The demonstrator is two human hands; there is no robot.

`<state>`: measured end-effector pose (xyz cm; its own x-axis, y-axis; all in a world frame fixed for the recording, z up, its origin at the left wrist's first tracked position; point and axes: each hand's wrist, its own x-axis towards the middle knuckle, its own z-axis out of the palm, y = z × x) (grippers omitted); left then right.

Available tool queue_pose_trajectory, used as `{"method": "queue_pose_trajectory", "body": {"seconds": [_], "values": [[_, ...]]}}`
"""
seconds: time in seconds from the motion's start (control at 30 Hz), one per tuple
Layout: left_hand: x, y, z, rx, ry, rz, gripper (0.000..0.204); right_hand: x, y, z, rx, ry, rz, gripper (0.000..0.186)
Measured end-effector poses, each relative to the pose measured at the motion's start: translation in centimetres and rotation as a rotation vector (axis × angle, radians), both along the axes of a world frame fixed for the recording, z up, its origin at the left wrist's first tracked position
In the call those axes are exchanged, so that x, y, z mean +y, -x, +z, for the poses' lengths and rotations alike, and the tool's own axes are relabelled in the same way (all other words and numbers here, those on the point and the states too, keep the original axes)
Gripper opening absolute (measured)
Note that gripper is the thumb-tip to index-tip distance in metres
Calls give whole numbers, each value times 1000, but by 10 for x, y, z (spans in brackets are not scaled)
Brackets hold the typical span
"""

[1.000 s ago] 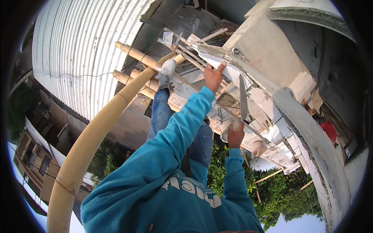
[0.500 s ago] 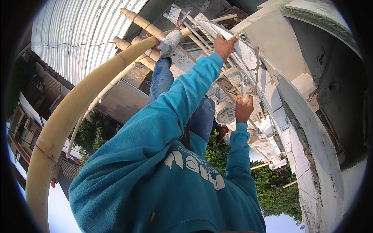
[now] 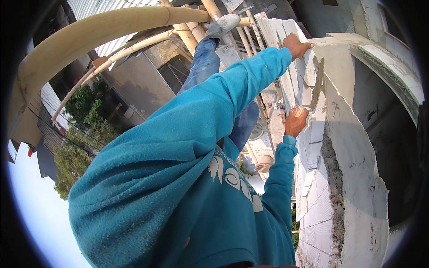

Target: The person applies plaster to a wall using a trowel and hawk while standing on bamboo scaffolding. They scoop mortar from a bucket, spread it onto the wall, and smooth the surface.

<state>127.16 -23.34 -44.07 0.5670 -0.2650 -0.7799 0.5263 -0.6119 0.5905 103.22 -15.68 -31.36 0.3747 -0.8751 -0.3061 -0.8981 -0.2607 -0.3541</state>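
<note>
My left hand (image 3: 296, 47) grips the upper edge of a white block wall (image 3: 315, 129), its thumb and a finger spread apart and the other fingers partly hidden. Below it, my right hand (image 3: 296, 122) is closed around the pale handle of a trowel (image 3: 318, 84). The grey, smeared blade lies against the wall face, pointing up toward my left hand. A rough strip of grey mortar (image 3: 333, 183) runs along the wall beside smoother grey plaster (image 3: 353, 165).
Thick bamboo poles (image 3: 111, 27) form scaffolding at the left and top. My shoe (image 3: 222, 26) stands on bamboo. A bucket (image 3: 257, 132) sits lower down, half hidden by my leg. Right of the wall are a curved concrete edge (image 3: 389, 67) and a dark opening (image 3: 397, 147).
My view has swung, bringing the wall closer to centre. The trowel in my right hand has turned its blade flat against the wall. My left hand stays at the wall's edge.
</note>
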Motion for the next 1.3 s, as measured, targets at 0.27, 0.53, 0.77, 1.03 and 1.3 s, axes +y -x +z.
{"method": "queue_pose_trajectory", "body": {"seconds": [0.27, 0.53, 0.77, 1.03, 1.3], "values": [[1, -5, 9, 21, -53, 0, 59, -5, -10, 8, -31, -27, 1, 26], [9, -16, 42, 140, 65, 39, 55, 10, -3, 16, 2, 14, -83, 32], [12, -24, 43, 332, 294, 97, 57, 44, -54, 36, -44, -109, -146, 36], [7, -23, 36, 351, 286, 132, 52, 48, 4, 33, -196, -128, -300, 41], [11, -20, 50, 377, 328, 45, 68, 35, 60, 43, -598, -1052, -878, 48]]}}
